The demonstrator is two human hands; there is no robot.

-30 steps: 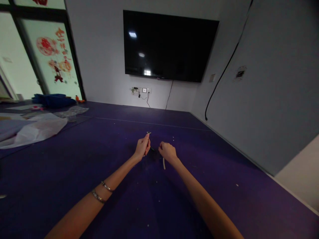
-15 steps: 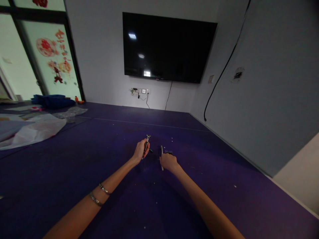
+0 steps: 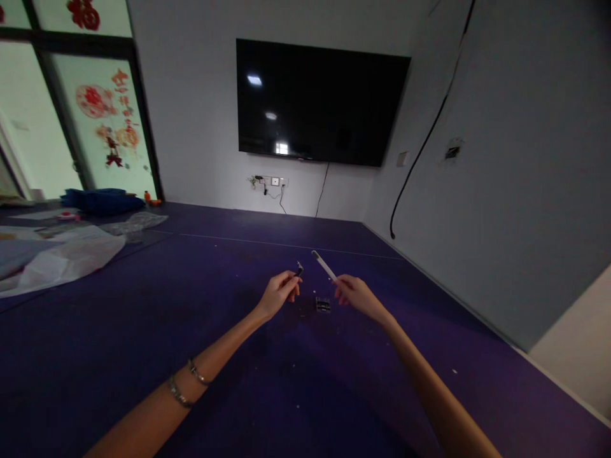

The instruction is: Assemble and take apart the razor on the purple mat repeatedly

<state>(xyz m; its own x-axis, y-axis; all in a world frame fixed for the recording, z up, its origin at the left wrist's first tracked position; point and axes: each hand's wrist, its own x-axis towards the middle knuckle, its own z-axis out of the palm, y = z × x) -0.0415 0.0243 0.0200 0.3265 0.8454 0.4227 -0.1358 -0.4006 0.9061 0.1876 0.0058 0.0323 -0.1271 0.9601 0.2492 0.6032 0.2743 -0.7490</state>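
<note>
My left hand (image 3: 280,292) is closed around the dark handle of a small razor (image 3: 299,270), whose narrow metal-looking head points up and away. In my right hand (image 3: 356,294), pinched near its lower end, is a white toothbrush (image 3: 324,264) with dark bristles at the far tip. The brush leans up and to the left, its head close to the razor but apart from it. Between and just below the hands, a small dark clear-edged case (image 3: 323,305) lies on the purple surface (image 3: 229,381). Its contents are too small to make out.
Crumpled plastic sheeting (image 3: 71,257) and a dark blue cloth bundle (image 3: 102,201) lie at the left. A small orange bottle (image 3: 147,196) stands by the door frame. White specks dot the surface. A black cable (image 3: 422,149) hangs along the right wall; a television (image 3: 322,102) is mounted ahead.
My right hand has lifted the toothbrush off the surface and moved right, tilting it. The left hand has shifted right and turned the razor. The dark case is now uncovered.
</note>
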